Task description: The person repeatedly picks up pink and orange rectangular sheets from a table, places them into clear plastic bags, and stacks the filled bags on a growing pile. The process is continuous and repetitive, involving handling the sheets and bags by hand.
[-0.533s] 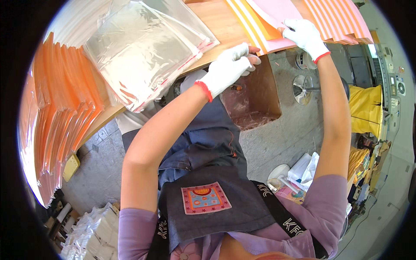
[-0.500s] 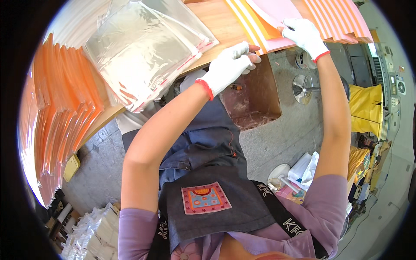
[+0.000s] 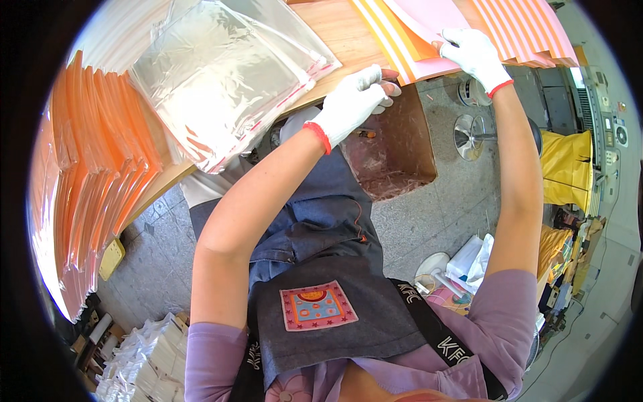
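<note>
Both my hands wear white gloves with red cuffs and bare fingertips. My right hand (image 3: 474,57) has thumb and fingers closed at the raised edge of a pink paper sheet (image 3: 429,19), which bends up from the stack. Below that sheet lie orange and white striped sheets (image 3: 383,41) and another pink layer. My left hand (image 3: 355,100) is at the table edge by the stack's near corner. Its fingers are curled in, fingertips close to the paper; whether something thin is between them is hidden.
Clear plastic bags (image 3: 221,80) lie on the wooden table (image 3: 318,27). At the left stand bagged orange sheets (image 3: 87,161); at the right, a fanned striped stack (image 3: 522,30). A brown bin (image 3: 395,147) sits below the edge, near a round metal stool base (image 3: 469,137).
Both hands hold nearly the same pose and place. The whole view has shifted very slightly; the pink sheet stays raised at my right hand.
</note>
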{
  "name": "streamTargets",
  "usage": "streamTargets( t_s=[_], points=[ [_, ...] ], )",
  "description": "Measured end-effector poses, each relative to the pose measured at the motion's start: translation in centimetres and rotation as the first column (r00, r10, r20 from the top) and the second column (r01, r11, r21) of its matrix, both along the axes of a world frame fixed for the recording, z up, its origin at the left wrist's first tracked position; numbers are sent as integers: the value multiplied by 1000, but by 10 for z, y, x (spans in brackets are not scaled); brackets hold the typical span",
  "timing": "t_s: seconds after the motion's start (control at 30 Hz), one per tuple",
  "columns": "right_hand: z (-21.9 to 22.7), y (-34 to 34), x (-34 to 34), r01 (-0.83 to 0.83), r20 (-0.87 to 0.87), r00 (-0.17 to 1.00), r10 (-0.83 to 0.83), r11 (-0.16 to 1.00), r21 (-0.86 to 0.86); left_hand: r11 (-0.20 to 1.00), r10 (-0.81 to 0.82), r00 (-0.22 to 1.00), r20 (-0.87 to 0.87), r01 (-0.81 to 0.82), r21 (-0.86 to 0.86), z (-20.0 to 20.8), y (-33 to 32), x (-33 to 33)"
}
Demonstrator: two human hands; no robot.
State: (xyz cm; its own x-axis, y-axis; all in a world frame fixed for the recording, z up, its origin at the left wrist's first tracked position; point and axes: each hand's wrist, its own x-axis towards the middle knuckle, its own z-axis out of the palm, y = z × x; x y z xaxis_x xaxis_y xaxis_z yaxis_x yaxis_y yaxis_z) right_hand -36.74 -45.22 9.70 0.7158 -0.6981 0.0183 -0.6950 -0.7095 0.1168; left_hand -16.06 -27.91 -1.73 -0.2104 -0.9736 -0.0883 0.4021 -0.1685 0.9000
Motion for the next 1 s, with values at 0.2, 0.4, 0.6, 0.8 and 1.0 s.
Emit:
streamTargets(
  t_s=[0.2,0.4,0.6,0.8,1.0],
  points=[
    [2,0,-3,-28,18,999,28,1000,4,999,-15,999,50,16,-34,27,-7,-4],
    [4,5,2,28,34,999,-29,999,33,998,-10,998,67,14,-69,17,-13,-8],
    [-1,1,-1,-9,30,1000,9,1000,1,991,-37,985,-170,59,123,31,-31,-22],
    [-7,5,-5,-37,106,993,47,994,-103,941,-51,857,-513,213,263,43,-80,-44],
    [14,24,-50,75,683,393,-616,762,644,897,103,939,-328,55,438,56,-99,-47]
  ],
)
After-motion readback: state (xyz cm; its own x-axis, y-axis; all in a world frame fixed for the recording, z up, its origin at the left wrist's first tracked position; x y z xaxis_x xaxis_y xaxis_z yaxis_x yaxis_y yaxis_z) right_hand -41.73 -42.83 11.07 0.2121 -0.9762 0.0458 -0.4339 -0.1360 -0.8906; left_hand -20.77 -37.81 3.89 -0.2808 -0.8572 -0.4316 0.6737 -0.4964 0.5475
